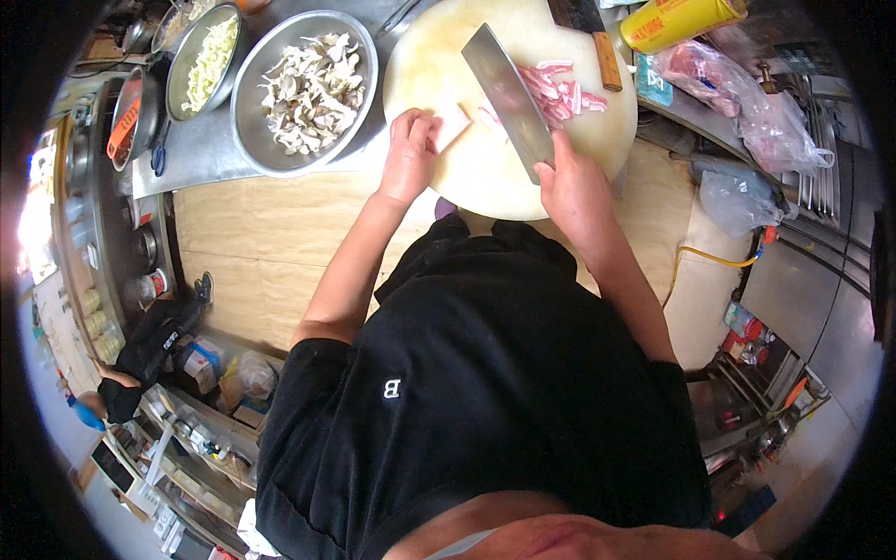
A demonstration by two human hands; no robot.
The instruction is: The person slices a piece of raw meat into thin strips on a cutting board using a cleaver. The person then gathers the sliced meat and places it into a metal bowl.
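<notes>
A wide cleaver stands over the round white cutting board, its handle in my right hand, closed around it. To the right of the blade lies a pile of sliced pink and white meat, likely pork. My left hand, fingers curled, presses on a pale block of meat at the board's near left. A few thin slices lie between that block and the blade. The fingertips of my left hand are partly hidden.
A steel bowl of torn mushrooms stands left of the board, with a bowl of shredded pale green vegetable beyond it. A second knife with a wooden handle lies at the board's far right. Bagged meat sits farther right. Another person is at left.
</notes>
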